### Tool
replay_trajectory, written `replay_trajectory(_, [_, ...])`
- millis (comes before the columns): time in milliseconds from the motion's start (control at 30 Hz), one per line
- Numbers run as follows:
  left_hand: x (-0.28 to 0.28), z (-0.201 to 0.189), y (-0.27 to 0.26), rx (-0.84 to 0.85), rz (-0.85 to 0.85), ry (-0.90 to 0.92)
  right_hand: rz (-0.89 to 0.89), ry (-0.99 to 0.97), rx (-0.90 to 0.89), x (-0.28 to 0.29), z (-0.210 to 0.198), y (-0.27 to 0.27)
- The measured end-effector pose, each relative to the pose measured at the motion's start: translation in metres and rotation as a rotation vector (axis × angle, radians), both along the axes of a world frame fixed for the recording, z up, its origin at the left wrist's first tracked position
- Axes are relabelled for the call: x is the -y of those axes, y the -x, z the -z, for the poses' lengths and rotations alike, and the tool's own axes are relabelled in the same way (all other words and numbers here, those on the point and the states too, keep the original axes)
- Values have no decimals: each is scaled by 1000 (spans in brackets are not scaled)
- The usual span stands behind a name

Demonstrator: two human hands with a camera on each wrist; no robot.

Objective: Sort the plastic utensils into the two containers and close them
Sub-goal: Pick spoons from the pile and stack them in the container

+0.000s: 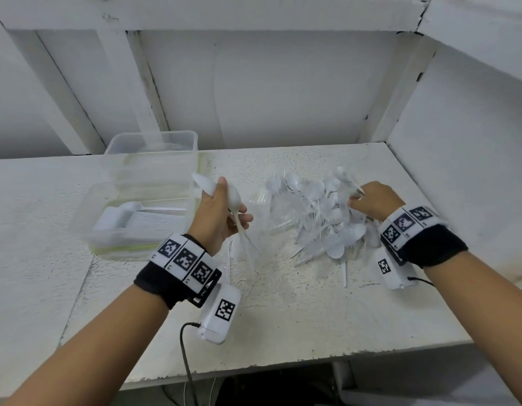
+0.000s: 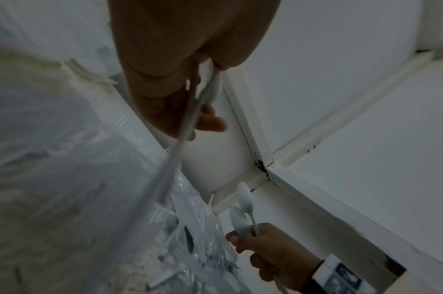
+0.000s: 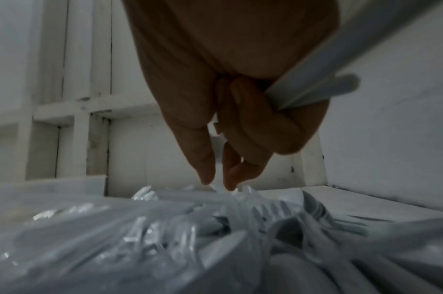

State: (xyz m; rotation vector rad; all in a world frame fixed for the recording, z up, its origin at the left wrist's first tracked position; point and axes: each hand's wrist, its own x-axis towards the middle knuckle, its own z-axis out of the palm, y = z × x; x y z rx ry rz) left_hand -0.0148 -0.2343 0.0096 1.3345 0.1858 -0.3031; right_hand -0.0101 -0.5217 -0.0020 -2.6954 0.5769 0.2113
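Up above the table (image 1: 283,317), the left hand (image 1: 216,218) grips a few white spoons (image 1: 233,200) in curled fingers, bowls pointing away, handles trailing down. Across from it, the right hand (image 1: 374,200) holds two spoons (image 2: 243,210) in its fist while thumb and forefinger dip into the utensil pile (image 1: 318,218), which spreads between the hands toward the table's right wall. Left of the left hand sits a clear container (image 1: 136,218) with stacked spoons inside, near the table's seam; a second clear container (image 1: 154,153) stands behind it against the back wall. Bare tabletop lies in front of both wrists, up to the chipped front edge.
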Motion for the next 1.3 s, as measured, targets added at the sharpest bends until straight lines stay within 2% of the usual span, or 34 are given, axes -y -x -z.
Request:
replay_trajectory(133, [9, 9, -1, -142, -45, -27, -1, 96, -98, -1, 11, -3])
replay_trajectory(300, [15, 17, -4, -130, 17, -138, -121, 17, -68, -16, 17, 5])
replay_trajectory(400, [17, 20, -4, -157, 46, -129, -152, -79, -69, -20, 19, 10])
replay_trajectory(467, [17, 18, -1, -149, 52, -141, -138, -39, -53, -18, 13, 12])
replay_trajectory(600, [18, 18, 2, -4, 123, -349, -67, 191, -102, -3, 1, 23])
replay_trajectory(667, [22, 20, 2, 85, 184, -481, -36, 201, -185, 4, 4, 29])
replay_trajectory(767, [33, 22, 4, 284, 344, -692, -29, 110, -253, 7, 15, 32])
replay_trajectory(900, [57, 23, 13, 510, 649, -869, 14, 62, -82, 6, 19, 33])
replay_trajectory(1033, [82, 27, 22, 712, 967, -1087, 60, 61, 70, 8, 5, 33])
replay_trajectory(1167, [104, 31, 28, 891, 1046, -1304, 156, -56, 305, 10, -10, 35])
replay_trajectory(1300, [116, 32, 31, 983, 1047, -1408, 125, -49, 544, 7, -22, 32])
